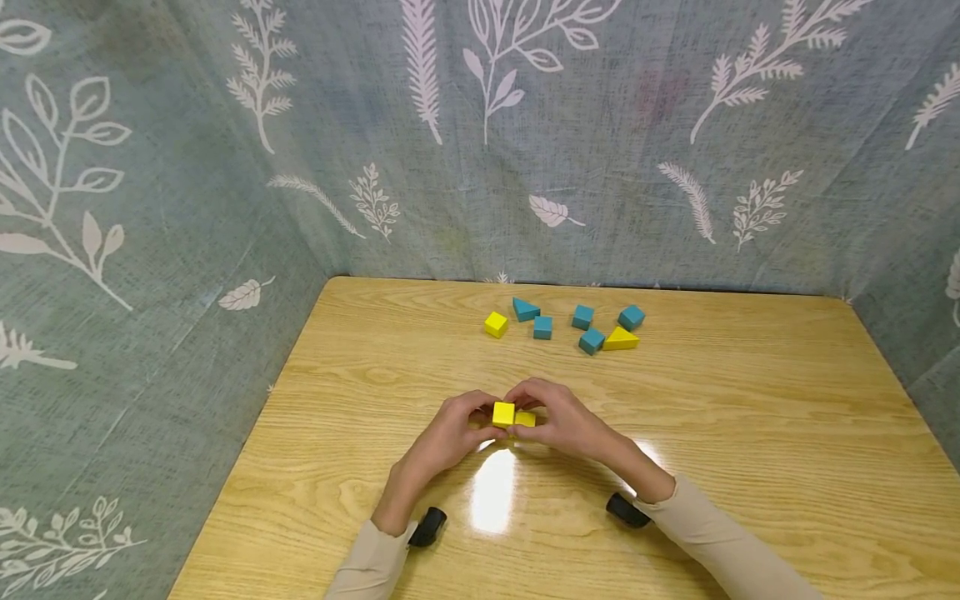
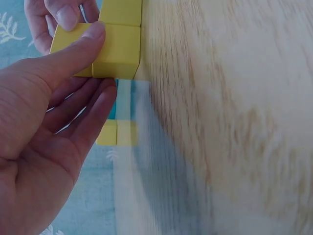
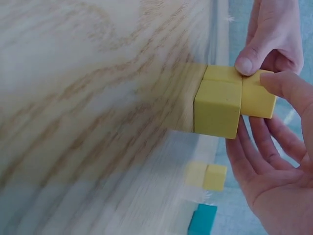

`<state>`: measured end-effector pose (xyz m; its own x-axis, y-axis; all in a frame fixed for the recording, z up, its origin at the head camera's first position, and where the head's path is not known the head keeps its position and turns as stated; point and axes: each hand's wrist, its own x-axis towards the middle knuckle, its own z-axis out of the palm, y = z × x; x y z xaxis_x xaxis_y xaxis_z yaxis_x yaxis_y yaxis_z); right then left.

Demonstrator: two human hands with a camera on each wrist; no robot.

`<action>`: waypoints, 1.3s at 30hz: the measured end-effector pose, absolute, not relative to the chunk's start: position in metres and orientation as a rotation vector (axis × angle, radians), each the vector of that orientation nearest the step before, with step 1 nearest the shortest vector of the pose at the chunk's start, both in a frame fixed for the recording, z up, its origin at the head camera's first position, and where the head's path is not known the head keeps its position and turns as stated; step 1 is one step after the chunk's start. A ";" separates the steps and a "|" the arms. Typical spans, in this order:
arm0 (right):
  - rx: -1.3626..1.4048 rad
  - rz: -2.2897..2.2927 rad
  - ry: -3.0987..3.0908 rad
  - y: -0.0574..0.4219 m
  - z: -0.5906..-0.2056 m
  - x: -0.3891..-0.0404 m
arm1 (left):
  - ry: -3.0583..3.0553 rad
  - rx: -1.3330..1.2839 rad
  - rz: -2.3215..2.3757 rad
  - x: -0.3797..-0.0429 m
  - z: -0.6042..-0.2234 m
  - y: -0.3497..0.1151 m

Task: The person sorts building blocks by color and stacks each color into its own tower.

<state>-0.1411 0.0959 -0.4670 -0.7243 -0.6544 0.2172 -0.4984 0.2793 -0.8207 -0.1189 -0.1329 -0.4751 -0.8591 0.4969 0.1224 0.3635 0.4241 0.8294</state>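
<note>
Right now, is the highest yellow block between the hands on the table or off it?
Off it: the right wrist view shows lower yellow blocks between the highest yellow block and the table.

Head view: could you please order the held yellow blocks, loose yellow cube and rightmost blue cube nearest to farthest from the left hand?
1. Held yellow blocks: touching left hand.
2. Loose yellow cube: ahead, slightly right.
3. Rightmost blue cube: further right.

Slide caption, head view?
Left hand and right hand grip yellow cubes; blue cubes, a blue triangular block, a yellow triangular block and another yellow cube lie beyond.
</note>
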 end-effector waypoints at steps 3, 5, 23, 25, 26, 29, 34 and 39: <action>-1.089 -1.388 2.392 0.097 -0.466 -0.143 | 2.545 0.780 1.395 -0.119 -0.474 -0.132; -1.073 -1.360 2.399 0.099 -0.465 -0.145 | 2.552 0.792 1.387 -0.119 -0.474 -0.132; -1.069 -1.411 2.500 0.093 -0.461 -0.188 | 2.581 0.820 1.385 -0.117 -0.478 -0.131; -1.062 -1.408 2.526 0.093 -0.460 -0.194 | 2.582 0.826 1.386 -0.117 -0.478 -0.131; -1.065 -1.411 2.538 0.092 -0.460 -0.197 | 2.581 0.829 1.388 -0.117 -0.478 -0.131; -1.072 -1.408 2.578 0.091 -0.458 -0.206 | 2.576 0.834 1.395 -0.117 -0.477 -0.131; -1.061 -1.388 2.625 0.086 -0.457 -0.220 | 2.568 0.828 1.409 -0.117 -0.477 -0.131; -1.005 -1.317 2.681 0.078 -0.458 -0.232 | 2.556 0.815 1.420 -0.117 -0.477 -0.132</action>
<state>-0.2319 0.0776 -0.4577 -0.7966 -0.5386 0.2745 -0.5465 0.4475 -0.7079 -0.1165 -0.1319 -0.4771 -0.8507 0.5004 0.1609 0.4010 0.4199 0.8142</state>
